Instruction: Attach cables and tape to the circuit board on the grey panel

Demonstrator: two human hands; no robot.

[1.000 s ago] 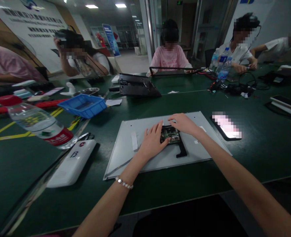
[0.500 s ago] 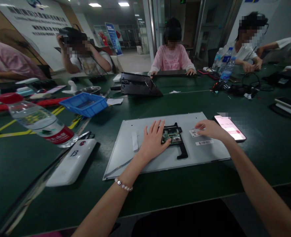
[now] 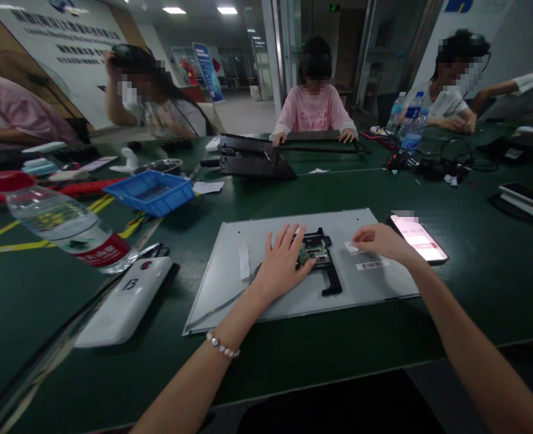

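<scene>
1. Left hand: open, palm down, fingers spread, gripping nothing. It partly covers a green circuit board in a black bracket. From this palm, the board lies toward 2 o'clock.
2. Right hand: thumb and fingers pinched at a small white label; whether it is held or only touched, I cannot tell. The board lies toward 9 o'clock from here, apart; the left hand is nearer.
3. The bracket's long arm runs roughly 12 to 6 o'clock.
4. Beneath is a pale grey panel, flat on a dark green table, its long side roughly 9 to 3.
5. Around the panel: a lit phone just beside it at 3 o'clock, a white device at 8, a blue tray at 10, a seated co-worker beyond at 12.
</scene>
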